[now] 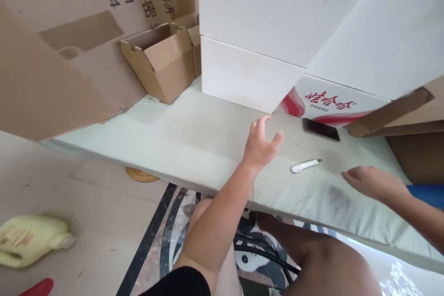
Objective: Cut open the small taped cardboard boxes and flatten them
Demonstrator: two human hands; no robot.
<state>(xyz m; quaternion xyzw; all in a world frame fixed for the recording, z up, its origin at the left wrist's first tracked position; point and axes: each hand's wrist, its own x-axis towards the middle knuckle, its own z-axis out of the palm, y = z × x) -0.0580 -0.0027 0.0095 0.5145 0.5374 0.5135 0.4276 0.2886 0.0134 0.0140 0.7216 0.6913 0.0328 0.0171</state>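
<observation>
My left hand point(262, 143) reaches over the pale cloth-covered surface with thumb and fingers apart. Nothing is in it. It is close to the lower edge of the stacked white boxes point(249, 74). To the right, my right hand point(374, 182) hovers over the same surface, its fingers closed together and partly hidden. I see nothing held in it. Between the two hands lies a white utility knife point(306, 165) with a dark tip. Behind the knife a dark phone point(321, 129) rests by a white box with red print point(324, 101).
A small open cardboard box point(169, 67) stands at the back left, beside a large printed carton point(69, 55). An open carton point(416, 115) is at the right. On the floor lie a yellow jug point(31, 240) and a red object point(40, 288).
</observation>
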